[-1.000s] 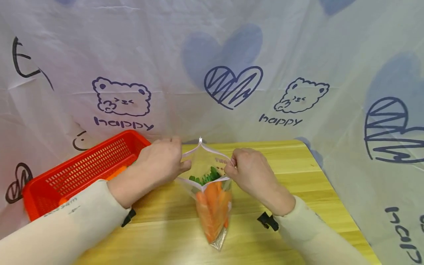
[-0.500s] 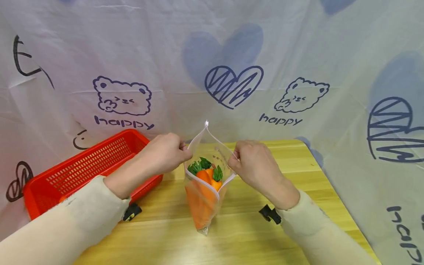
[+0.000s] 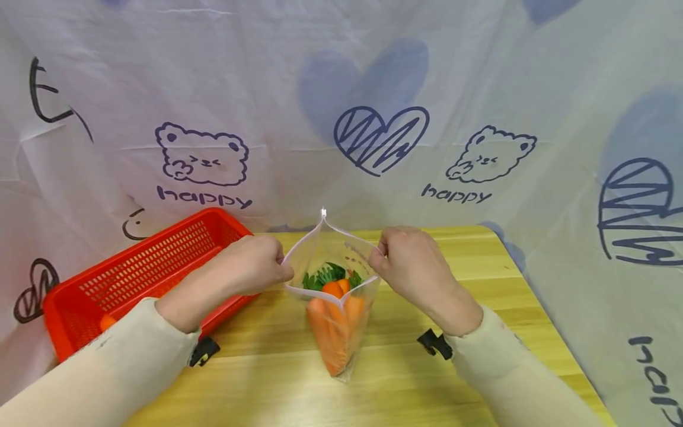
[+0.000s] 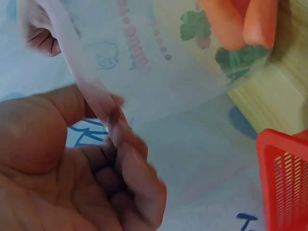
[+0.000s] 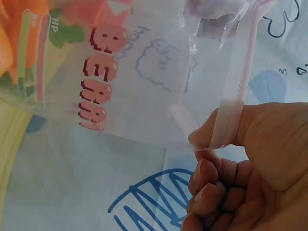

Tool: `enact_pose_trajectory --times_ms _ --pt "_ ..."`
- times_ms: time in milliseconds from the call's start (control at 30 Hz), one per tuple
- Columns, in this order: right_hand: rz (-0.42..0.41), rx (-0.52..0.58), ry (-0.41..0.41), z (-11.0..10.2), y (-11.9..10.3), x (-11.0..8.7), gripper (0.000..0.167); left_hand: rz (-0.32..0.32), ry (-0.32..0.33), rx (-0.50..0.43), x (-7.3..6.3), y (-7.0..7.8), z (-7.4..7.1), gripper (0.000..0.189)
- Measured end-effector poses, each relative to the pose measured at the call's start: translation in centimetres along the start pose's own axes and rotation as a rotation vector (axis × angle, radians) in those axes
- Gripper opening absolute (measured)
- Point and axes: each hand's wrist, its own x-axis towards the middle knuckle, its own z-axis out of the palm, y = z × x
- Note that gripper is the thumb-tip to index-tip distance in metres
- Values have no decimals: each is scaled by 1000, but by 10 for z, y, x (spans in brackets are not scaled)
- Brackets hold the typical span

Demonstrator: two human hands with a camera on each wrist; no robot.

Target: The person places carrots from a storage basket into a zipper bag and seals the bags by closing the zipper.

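Note:
A clear zip bag [image 3: 315, 252] with a pinkish-white rim and red lettering stands on end between my hands, its mouth spread wide. Several orange carrots [image 3: 331, 341] with green tops [image 3: 326, 276] lie inside, pointed ends down. My left hand [image 3: 261, 261] pinches the left side of the rim between thumb and fingers, which shows closely in the left wrist view. On the opposite side my right hand [image 3: 408, 261] pinches the rim too; the right wrist view shows the thumb [image 5: 207, 132] over the plastic. At the far corner of the mouth sits a white slider [image 3: 323, 212].
A red slotted basket [image 3: 224, 219] stands at the left on the wooden table [image 3: 443, 391], partly behind my left forearm. Something orange [image 3: 108, 322] lies in it. A white printed cloth [image 3: 288, 118] hangs along the back.
The bag rose and swung left half a second ago, then dropped back to hang straighter. My left hand has shifted left, and the mouth is spread wider than half a second ago.

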Motion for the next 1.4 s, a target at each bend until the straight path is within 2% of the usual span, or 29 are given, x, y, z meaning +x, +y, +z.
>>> enact_pose_trajectory --times_ms 100,167,300,367,433,500,567,667,767,900,1033,1200,1400 --pt "-30 -19 38 0 0 0 19 9 78 96 -3 1 3 20" --pt "-83 -62 65 3 0 0 20 34 165 198 -4 2 9 20" --pt "-182 -147 130 8 2 -1 22 150 374 388 -6 3 21 22" --pt "-198 -166 150 9 2 -2 22 207 471 461 -7 2 25 23" --pt "-206 -167 154 9 2 -3 22 259 533 504 -7 1 27 25" --pt "-208 -167 145 9 2 -4 22 295 559 506 -7 -1 27 25" --pt "-195 -157 124 9 2 -5 22 328 557 473 -6 -4 26 23" --pt "-172 -120 94 10 1 -5 21 362 519 377 -4 -11 22 17" --pt "-146 -77 72 11 0 -4 19 384 457 281 -1 -17 18 10" --pt "-102 -39 50 11 -1 -5 16 362 354 155 2 -22 13 9" --pt "-64 -13 36 10 0 -6 15 312 314 64 0 -31 6 16" --pt "-50 9 39 11 2 -6 15 222 283 84 -6 -62 3 14" --pt "-51 26 40 11 3 -6 15 159 188 91 -10 -117 14 9"
